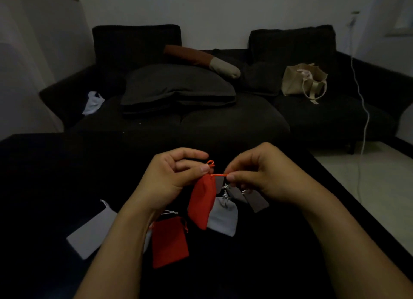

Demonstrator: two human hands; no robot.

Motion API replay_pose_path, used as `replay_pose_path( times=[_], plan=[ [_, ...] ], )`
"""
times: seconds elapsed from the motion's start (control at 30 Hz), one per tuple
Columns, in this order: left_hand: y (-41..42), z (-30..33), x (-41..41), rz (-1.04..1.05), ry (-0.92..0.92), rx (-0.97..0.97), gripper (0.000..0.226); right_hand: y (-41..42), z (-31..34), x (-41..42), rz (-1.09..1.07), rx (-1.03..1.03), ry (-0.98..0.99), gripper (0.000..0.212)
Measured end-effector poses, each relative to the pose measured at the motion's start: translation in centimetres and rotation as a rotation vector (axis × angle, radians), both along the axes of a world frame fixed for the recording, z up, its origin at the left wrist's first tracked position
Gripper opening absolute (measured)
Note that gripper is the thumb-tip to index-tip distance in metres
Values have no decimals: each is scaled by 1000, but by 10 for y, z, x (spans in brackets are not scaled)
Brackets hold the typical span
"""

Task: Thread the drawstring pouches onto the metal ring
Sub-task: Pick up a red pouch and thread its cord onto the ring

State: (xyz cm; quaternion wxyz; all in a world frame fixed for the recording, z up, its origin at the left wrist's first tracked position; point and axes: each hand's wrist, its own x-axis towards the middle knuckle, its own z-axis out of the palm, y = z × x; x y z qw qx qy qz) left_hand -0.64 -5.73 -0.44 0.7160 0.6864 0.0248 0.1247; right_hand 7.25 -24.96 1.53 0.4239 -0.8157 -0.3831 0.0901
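Note:
A red drawstring pouch (201, 200) hangs above the black table between my hands. My left hand (172, 175) pinches its gathered top, where a red cord loop sticks up. My right hand (257, 175) pinches the red drawstring (220, 175), which is pulled taut sideways. Below my right hand hang several grey pouches (223, 218) by white cords; the metal ring itself is hidden in the dim light. A second red pouch (169, 243) and a grey pouch (93, 231) lie flat on the table.
The black table (55, 175) fills the foreground, with its right edge running toward the pale floor (368, 198). Behind it stands a dark sofa (201, 120) with cushions, a beige tote bag (301, 79) and a white cable (362, 102).

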Motion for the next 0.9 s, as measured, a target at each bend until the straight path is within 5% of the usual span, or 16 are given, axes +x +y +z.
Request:
replay_pose_path(
  times=[0.3, 0.73, 0.9],
  plan=[
    [-3, -1, -2, -122, 47, 350, 27, 19, 6, -15, 10, -51, -381, 6],
    [-12, 5, -5, -112, -68, 101, 35, 7, -3, -9, -4, 354, 359, 9],
    [-14, 0, 0, 17, -135, 141, 20, 11, -7, -10, -85, 458, 441, 10]
  ],
)
